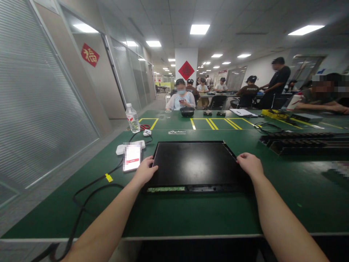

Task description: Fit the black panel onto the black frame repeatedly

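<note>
A black flat display panel (pixel 191 163) lies face up on the green table, with a strip of green circuit board (pixel 166 189) showing along its near edge. At the panel's left edge is my left hand (pixel 145 170), its thumb over the top and its fingers curled round the side. My right hand (pixel 250 164) pinches the opposite edge, near the upper right part of the frame; its fingertips are partly hidden. Just left of my left hand lies a phone (pixel 132 157) with a lit screen, next to a white device (pixel 120 149).
A water bottle (pixel 132 118) and red-handled scissors (pixel 145 127) stand or lie at the back left. Black cables (pixel 94 187) run down the left side. Long black slotted racks (pixel 305 142) lie at the right. A masked person (pixel 182 98) sits across the table (pixel 204 214).
</note>
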{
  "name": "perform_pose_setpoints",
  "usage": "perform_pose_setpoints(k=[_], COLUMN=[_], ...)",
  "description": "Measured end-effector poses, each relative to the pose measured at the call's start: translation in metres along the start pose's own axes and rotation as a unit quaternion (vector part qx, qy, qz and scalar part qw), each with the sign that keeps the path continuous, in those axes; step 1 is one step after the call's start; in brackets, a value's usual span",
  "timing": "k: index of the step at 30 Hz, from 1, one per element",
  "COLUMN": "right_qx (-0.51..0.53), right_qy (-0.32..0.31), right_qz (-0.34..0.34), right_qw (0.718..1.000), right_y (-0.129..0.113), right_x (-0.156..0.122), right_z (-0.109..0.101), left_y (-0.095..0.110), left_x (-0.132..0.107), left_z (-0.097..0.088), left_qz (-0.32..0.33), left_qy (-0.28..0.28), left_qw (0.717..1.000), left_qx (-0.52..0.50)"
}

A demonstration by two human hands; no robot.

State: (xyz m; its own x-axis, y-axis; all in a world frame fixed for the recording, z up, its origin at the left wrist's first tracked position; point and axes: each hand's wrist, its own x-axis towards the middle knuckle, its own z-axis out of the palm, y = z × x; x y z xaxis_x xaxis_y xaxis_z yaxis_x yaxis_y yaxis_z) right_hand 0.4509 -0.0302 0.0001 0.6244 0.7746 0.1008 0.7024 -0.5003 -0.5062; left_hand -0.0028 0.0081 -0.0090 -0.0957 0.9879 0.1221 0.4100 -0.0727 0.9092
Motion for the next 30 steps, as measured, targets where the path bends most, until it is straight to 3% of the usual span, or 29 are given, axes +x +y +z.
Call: perform_pose_setpoints(k=[8, 18, 30], right_qx=[-0.01, -0.006, 0.002], right_qy=[-0.005, 0.01, 0.016], right_qz=[-0.002, -0.016, -0.018], right_qw=[1.0, 1.0, 1.0], right_y=[0.0, 0.003, 0.003], right_x=[0.0, 0.004, 0.005], right_z=[0.001, 0.004, 0.004], left_y=[-0.004, -0.006, -0.012], left_x=[0.002, 0.003, 0.006], left_z=[0.001, 0.001, 0.0], left_qz=[0.017, 0.032, 0.047], left_qy=[-0.001, -0.03, -0.035], left_qw=[1.0, 0.976, 0.968], left_qx=[0.019, 0.214, 0.242])
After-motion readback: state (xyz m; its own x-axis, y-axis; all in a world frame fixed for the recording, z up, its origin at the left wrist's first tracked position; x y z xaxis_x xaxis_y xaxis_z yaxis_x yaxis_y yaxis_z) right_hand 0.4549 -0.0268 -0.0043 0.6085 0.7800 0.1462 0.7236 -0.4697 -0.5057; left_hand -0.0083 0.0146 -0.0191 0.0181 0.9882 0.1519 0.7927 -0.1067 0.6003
